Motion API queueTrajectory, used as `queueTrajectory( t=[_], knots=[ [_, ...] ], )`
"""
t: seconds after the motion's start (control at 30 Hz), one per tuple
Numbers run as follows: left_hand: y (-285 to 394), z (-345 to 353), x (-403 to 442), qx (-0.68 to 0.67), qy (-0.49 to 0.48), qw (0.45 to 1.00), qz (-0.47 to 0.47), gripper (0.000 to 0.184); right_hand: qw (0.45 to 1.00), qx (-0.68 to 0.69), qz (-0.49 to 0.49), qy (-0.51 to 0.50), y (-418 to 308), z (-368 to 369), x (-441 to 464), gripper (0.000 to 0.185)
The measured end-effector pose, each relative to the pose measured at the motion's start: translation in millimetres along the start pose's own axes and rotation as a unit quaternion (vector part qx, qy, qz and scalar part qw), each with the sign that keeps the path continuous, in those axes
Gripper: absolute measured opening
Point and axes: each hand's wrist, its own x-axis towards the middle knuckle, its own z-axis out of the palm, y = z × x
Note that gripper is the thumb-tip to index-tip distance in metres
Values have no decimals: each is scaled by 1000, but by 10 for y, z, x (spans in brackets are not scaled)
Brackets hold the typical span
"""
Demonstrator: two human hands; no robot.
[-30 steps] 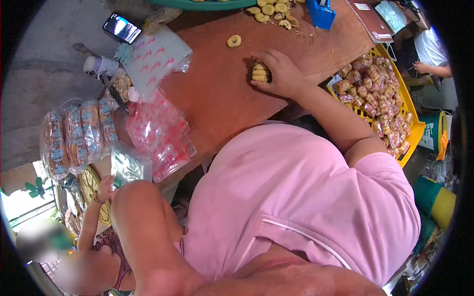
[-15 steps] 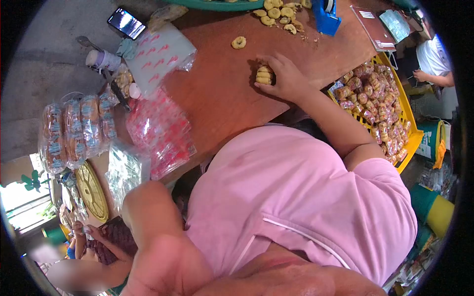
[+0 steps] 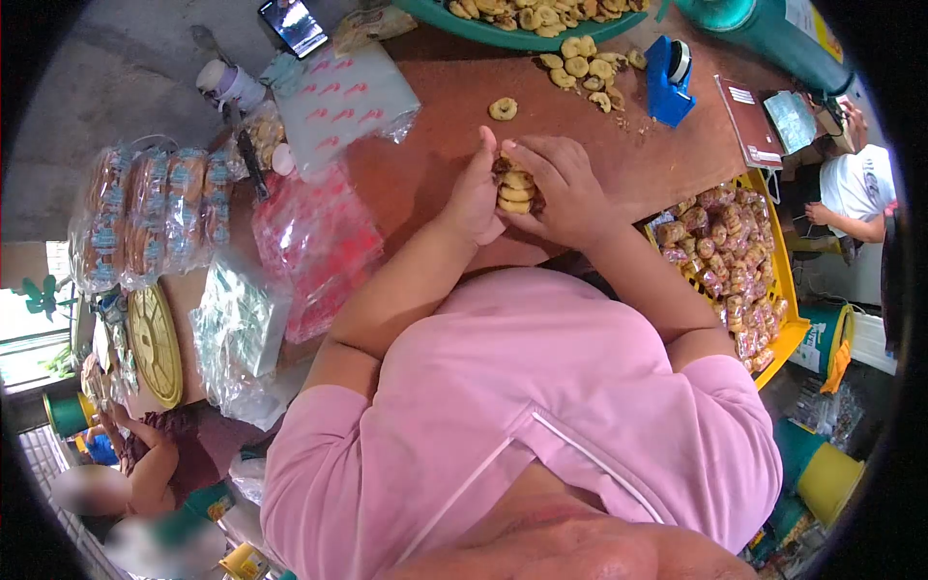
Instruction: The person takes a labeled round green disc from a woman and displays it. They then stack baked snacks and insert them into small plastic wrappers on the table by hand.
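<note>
The right hand (image 3: pixel 565 188) grasps a stack of ring cookies (image 3: pixel 516 193) over the brown table (image 3: pixel 445 82); the left hand (image 3: pixel 474 198) cups the stack's 9 o'clock side, grip unclear. A loose cookie (image 3: pixel 503 101) lies at 12 o'clock.

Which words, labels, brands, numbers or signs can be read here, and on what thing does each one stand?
No text can be read with certainty.
Bread packs: blue print, too small and blurred.
Clear plastic: red print, too small.
Phone: lit screen, nothing readable.
Maroon folder: pale labels, too small.
Bucket at right: sideways letters, too blurred to be sure.
Held stack of ring-shaped pieces: no print seen.
</note>
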Motion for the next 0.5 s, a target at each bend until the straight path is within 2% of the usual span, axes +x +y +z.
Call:
queueTrajectory(
  t=[0.07, 0.17, 0.27, 0.3, 0.4, 0.5],
  knots=[
    [29, -258, 52, 38, -54, 997, -33, 77, 999, -1, 3, -44, -24, -110, -23, 81],
    [-77, -131, 12, 87, 38, 995, 12, 76, 996, 65, 20, -60, -3, -139, -64, 75],
    [-67, -13, -33, 178, 80, 976, 101, 74, 989, 125, 56, -48, 103, -64, -178, 64],
    [-70, -102, -15, 189, 36, 973, 130, 71, 989, 128, 66, -36, 142, -20, -210, 60],
    [18, -350, -33, 247, -65, 957, 141, 70, 989, 126, 73, -35, 86, -70, -88, 50],
    [8, -344, -27, 275, -94, 938, 190, 72, 989, 132, 53, -30, 70, -102, -35, 46]
  ],
)
